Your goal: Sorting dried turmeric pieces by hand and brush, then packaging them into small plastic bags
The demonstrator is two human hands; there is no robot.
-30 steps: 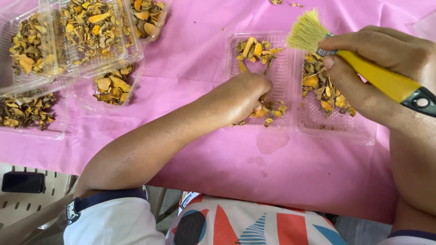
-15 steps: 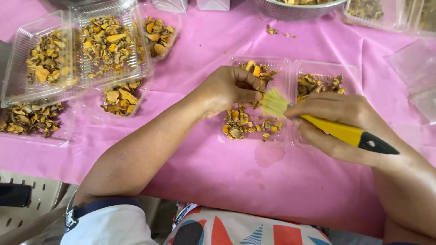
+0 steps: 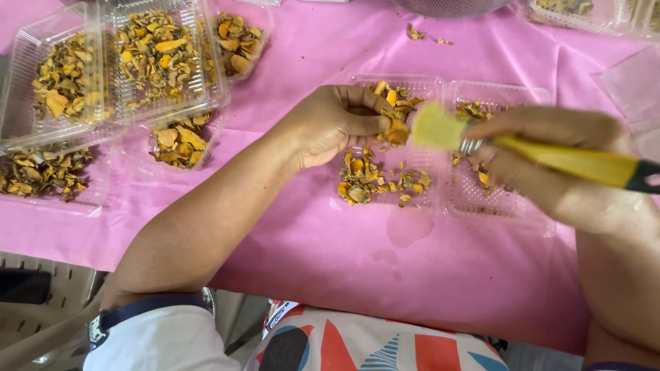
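My left hand (image 3: 337, 124) pinches an orange dried slice (image 3: 397, 132) over a clear plastic tray (image 3: 419, 89) that holds a loose pile of dried yellow-brown slices (image 3: 364, 182). My right hand (image 3: 550, 161) grips a brush with a yellow handle (image 3: 584, 165). Its pale bristles (image 3: 434, 127) are blurred and lie right against the pinched slice. A second clear tray (image 3: 512, 206) with a few slices sits under my right hand.
Stacked clear trays full of dried slices (image 3: 117, 62) stand at the back left on the pink table cover (image 3: 412, 275). More filled trays (image 3: 41, 172) lie at the left edge. A metal bowl (image 3: 450, 5) and further trays (image 3: 584, 14) line the far edge.
The brush came down from above the right tray and moved left to the slice. My left hand lifted a slice out of the pile and holds it up.
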